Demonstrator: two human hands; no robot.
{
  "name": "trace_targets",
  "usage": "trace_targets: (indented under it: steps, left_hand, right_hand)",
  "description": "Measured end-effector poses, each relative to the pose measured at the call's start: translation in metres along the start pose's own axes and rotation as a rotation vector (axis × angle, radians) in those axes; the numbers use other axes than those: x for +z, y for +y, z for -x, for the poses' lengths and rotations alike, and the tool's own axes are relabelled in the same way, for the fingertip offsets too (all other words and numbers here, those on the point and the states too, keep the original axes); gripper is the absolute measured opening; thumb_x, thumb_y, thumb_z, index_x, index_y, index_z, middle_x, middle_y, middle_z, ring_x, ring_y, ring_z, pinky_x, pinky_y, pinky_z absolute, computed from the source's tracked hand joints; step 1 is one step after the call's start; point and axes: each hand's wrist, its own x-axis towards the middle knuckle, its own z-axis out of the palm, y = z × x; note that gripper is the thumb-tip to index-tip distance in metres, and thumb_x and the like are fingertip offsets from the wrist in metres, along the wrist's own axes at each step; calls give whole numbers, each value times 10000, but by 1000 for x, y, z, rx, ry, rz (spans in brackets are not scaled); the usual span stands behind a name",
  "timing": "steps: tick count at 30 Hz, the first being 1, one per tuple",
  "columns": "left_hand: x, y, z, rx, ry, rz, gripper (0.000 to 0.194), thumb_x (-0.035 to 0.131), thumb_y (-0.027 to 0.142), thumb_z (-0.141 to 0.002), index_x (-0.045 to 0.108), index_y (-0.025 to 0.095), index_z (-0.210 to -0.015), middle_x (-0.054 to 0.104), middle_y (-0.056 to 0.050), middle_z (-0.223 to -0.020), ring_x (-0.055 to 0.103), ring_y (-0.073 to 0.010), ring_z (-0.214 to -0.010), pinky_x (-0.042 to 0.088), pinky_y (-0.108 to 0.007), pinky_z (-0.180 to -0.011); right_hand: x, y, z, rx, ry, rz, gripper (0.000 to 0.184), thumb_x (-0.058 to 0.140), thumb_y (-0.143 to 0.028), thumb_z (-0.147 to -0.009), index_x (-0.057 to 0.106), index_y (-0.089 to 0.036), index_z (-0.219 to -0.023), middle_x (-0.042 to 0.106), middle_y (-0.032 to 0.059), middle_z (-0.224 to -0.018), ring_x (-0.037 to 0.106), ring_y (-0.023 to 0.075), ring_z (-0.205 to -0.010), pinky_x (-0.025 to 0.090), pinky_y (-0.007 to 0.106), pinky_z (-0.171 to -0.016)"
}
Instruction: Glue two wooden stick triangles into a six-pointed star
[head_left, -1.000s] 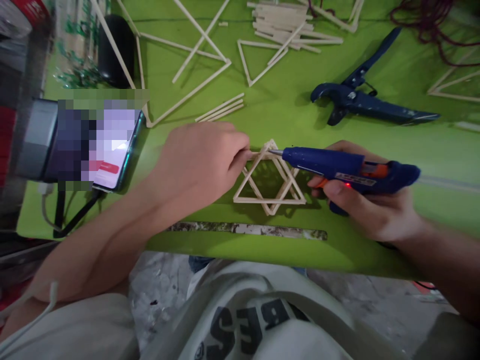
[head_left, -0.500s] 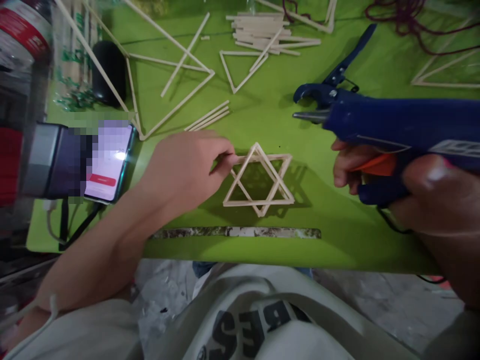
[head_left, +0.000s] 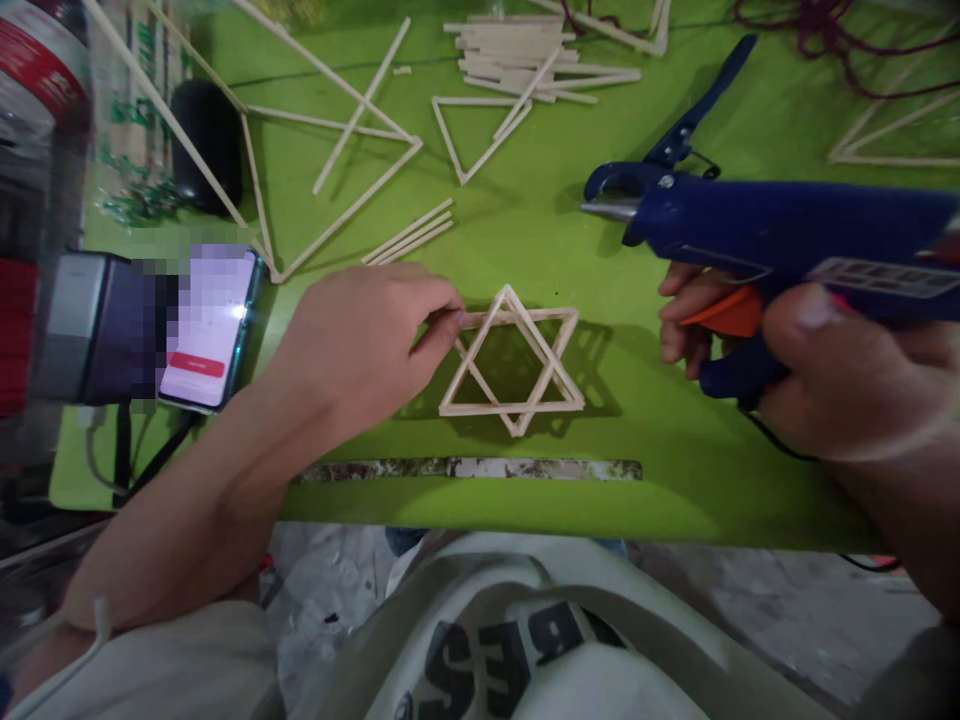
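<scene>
Centrally, stick star between both hands.

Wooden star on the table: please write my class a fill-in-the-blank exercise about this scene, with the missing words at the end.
1. The left hand pinches the wooden star at its upper ____ corner.
2. The right hand holds a glue gun with a trigger coloured ____.
3. The table has a ____ top.

Missing words: left; orange; green

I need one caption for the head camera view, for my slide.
Head view: the left hand pinches a star-shaped stick frame, while the right hand holds a blue glue gun.
</scene>
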Motion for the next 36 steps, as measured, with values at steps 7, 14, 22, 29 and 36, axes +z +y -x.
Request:
trace_targets:
  steps: [7,14,22,29,36]
  left_hand:
    - [-1,0,1,-2,-6,8,450,499,435,-1197,916,266,-1180,940,-109,-1297,878,-339,-1130,641,-436,-917]
    - [1,-1,2,9,3,25,451,500,433,-1207,917,265,-1178,937,-123,-1270,882,-344,-1133,658,-452,-954]
    - [0,-2,0,19,-19,73,470,493,417,-1206,937,265,-1196,939,-128,-1259,880,-342,-1123,677,-455,-952]
    - [-1,-6,-1,16,-19,149,528,479,500,-1236,943,247,-1254,945,-120,-1221,876,-325,-1106,677,-420,-956]
    - [-2,-6,-1,8,-15,172,475,520,450,-1217,951,255,-1250,950,-111,-1226,880,-317,-1075,677,-421,-967]
  right_hand:
    - [-1,12,-5,73,-88,35,461,1031,-716,-970,957,-261,-994,892,67,-1006,792,193,-684,587,307,-513]
    - [-7,14,-13,213,-156,87,543,1064,-780,-889,944,-251,-910,859,66,-837,794,211,-617,565,263,-433]
    - [-3,8,-25,154,-248,44,592,1045,-750,-932,849,-231,-726,844,72,-814,752,174,-551,551,246,-435]
    - [-5,9,-24,153,-228,47,595,1062,-762,-903,886,-213,-757,841,93,-788,773,194,-537,567,247,-435]
    - [-9,13,-21,179,-268,7,542,1041,-718,-948,880,-225,-788,829,76,-764,766,215,-516,589,279,-406]
